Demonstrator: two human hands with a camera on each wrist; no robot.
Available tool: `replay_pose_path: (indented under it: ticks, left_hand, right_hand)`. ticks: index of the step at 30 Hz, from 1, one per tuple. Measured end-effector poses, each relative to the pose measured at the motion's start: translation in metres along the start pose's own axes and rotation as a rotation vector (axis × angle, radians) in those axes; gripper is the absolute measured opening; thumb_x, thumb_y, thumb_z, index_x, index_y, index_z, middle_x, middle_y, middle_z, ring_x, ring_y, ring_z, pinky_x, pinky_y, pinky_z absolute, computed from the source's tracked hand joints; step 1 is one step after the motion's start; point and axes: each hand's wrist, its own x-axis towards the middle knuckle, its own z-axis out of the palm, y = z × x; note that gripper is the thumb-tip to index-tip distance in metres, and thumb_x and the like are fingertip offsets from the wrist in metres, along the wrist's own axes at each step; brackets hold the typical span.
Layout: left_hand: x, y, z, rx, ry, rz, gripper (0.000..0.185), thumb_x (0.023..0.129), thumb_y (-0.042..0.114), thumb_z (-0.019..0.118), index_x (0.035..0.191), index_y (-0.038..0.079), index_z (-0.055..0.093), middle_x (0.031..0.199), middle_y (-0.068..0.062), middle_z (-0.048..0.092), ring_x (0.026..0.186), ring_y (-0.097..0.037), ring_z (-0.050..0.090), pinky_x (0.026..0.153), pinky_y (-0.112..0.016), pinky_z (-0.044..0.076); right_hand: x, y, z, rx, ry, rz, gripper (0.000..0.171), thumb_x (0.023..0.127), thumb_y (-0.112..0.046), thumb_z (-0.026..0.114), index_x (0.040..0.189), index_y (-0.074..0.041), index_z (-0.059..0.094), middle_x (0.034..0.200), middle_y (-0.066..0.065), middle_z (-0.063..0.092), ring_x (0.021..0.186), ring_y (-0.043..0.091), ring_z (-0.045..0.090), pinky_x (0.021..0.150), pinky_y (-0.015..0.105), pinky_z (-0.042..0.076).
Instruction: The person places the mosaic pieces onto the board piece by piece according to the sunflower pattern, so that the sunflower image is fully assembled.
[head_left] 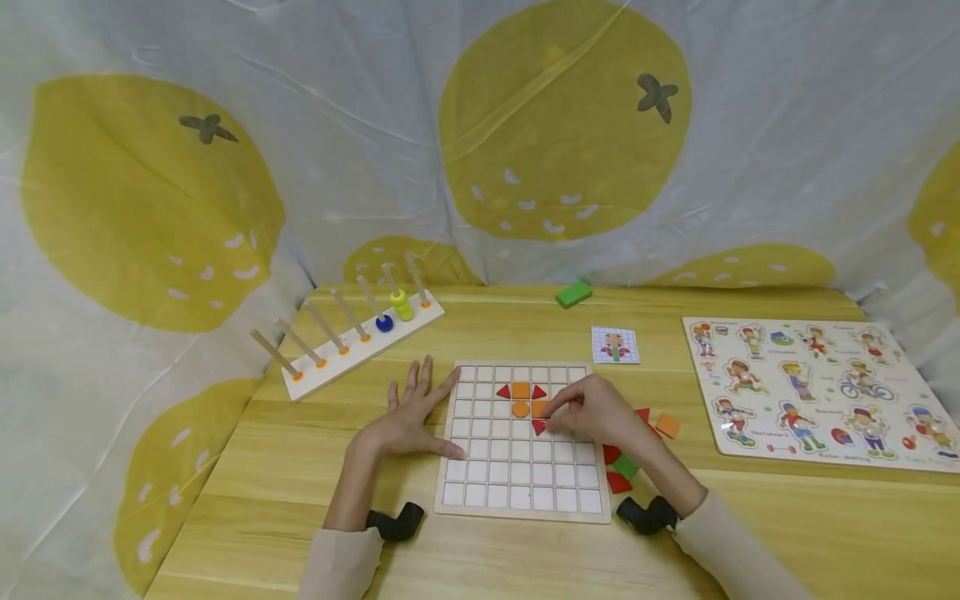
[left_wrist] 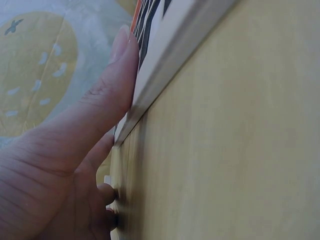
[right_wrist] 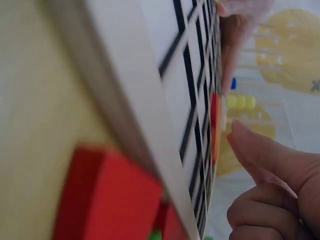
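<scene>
Currently the left hand (head_left: 408, 417) is lying flat, fingers spread and straight, pressing the table (head_left: 300, 467) and touching the 9 o'clock edge of the grid board (head_left: 517, 483). Right hand (head_left: 592, 412) is reaching in from 3 o'clock, fingertips pinching an orange square tile (head_left: 538, 409) sitting in the board's upper middle, beside the orange half-round tile (head_left: 521, 409) and red triangles (head_left: 504, 391). Loose tiles (head_left: 666, 425) are lying just off the board at 3 o'clock. Pattern card (head_left: 615, 344) is sitting at 1 o'clock, peg rack (head_left: 360, 346) at 10 o'clock.

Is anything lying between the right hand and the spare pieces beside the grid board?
Nothing visible. The right hand works on the grid board; the loose pieces lie right of it on bare table, beside the wrist.
</scene>
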Motion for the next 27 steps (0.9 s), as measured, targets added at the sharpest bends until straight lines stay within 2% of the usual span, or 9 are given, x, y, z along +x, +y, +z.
replay_pose_path:
  ticks: [8,14,18,27]
  left_hand:
    - [0.001,0.0,0.0,-0.008,-0.002,-0.001,0.12,0.067,0.054,0.082,0.156,0.028,0.006,0.158,-0.019,-0.025,0.145,-0.041,-0.027,0.109,-0.07,-0.017]
    - [0.001,0.0,0.001,0.001,-0.003,-0.002,0.119,0.067,0.055,0.081,0.156,0.029,0.006,0.158,-0.019,-0.025,0.145,-0.041,-0.026,0.11,-0.069,-0.016]
    - [0.0,0.0,0.001,0.003,-0.001,-0.007,0.12,0.067,0.054,0.082,0.156,0.029,0.006,0.159,-0.018,-0.025,0.145,-0.04,-0.026,0.11,-0.069,-0.016]
    - [0.001,-0.001,0.001,-0.003,-0.002,-0.01,0.12,0.066,0.056,0.081,0.156,0.03,0.005,0.159,-0.017,-0.025,0.145,-0.04,-0.027,0.11,-0.069,-0.017]
  right_hand:
    - [-0.017,0.027,-0.047,0.009,0.033,0.013,0.017,0.084,-0.027,0.075,0.097,-0.017,0.078,0.053,-0.003,0.032,0.049,0.011,0.029,0.046,0.024,0.026]
    - [-0.028,0.049,-0.073,0.026,-0.008,0.041,0.025,0.082,-0.024,0.077,0.102,-0.008,0.076,0.052,-0.005,0.028,0.047,0.008,0.026,0.045,0.024,0.025]
    - [-0.028,0.054,-0.076,0.026,-0.031,0.064,0.026,0.078,-0.022,0.08,0.098,-0.006,0.076,0.052,-0.006,0.03,0.05,0.008,0.024,0.045,0.024,0.022]
    - [-0.023,0.049,-0.063,-0.117,0.055,0.153,0.028,0.07,-0.028,0.086,0.089,-0.011,0.074,0.054,-0.004,0.035,0.054,0.013,0.033,0.049,0.025,0.028]
